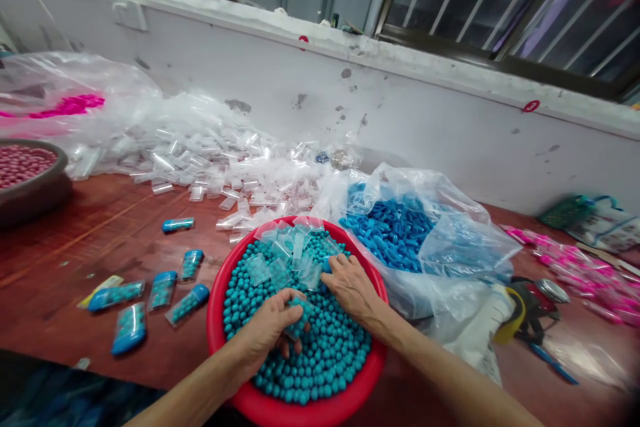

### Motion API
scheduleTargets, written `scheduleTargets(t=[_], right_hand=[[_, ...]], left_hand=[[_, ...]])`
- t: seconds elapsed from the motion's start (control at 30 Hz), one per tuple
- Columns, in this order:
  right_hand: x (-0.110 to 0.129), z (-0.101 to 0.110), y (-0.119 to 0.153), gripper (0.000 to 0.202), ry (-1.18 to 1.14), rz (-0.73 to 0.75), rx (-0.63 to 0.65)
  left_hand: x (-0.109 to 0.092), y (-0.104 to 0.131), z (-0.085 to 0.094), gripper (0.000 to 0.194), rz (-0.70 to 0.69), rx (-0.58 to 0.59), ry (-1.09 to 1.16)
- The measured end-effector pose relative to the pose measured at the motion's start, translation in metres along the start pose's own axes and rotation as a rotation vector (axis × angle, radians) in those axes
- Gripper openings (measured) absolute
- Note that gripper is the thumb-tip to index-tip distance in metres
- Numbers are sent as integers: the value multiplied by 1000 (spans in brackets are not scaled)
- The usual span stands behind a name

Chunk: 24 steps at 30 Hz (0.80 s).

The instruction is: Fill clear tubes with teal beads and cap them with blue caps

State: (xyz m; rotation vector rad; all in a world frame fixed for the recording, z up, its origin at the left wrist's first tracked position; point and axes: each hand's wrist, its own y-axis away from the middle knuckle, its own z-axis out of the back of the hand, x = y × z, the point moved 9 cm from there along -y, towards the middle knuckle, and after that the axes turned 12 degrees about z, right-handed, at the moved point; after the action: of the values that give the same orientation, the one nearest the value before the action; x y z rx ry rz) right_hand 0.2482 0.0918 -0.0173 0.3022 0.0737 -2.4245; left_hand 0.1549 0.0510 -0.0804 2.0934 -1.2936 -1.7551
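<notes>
A red basin (218, 307) is full of round teal beads (320, 373), with several clear plastic sleeves (281, 247) lying on top of them. Over the beads, my left hand (267, 323) is closed around a small clear container (299, 312) that has teal beads in it. My right hand (350, 287) is at the basin's right side, its fingertips pinched on a small blue cap (327, 265). To the left of the basin lie several bead-filled containers with blue ends, such as a capped container (163, 289).
A plastic bag (450, 240) of blue caps (387, 227) adjoins the basin's right side. Clear sleeves (200, 147) are heaped along the wall. A bowl (55, 180) of pink beads stands far left. Pink filled containers (575, 267) and a blue pen-like object (553, 361) lie right.
</notes>
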Motion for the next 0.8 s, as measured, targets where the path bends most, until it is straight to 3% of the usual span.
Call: scheduleTargets(t=[0.13,0.37,0.47,0.57,0.7,0.8], right_hand=[[-8,-1,8,20,-222,-93,18],[4,-19,37,46,-491,44,-5],[-14,-8,44,38,-518,-133,-71],[-17,-2,38,28,-442,-284,-36],[-2,-14,14,29,-410,-264,13],[-6,-21,6,28,-434,-267,-13]], left_hand=[[-1,0,0,40,-2,-23,-36],[2,-2,4,41,-8,-41,-27],[1,-2,3,39,-14,-17,-22],[0,-2,2,40,-22,-4,-30],[0,-1,-3,42,-25,12,-98],[-2,0,-5,43,-46,15,-113]])
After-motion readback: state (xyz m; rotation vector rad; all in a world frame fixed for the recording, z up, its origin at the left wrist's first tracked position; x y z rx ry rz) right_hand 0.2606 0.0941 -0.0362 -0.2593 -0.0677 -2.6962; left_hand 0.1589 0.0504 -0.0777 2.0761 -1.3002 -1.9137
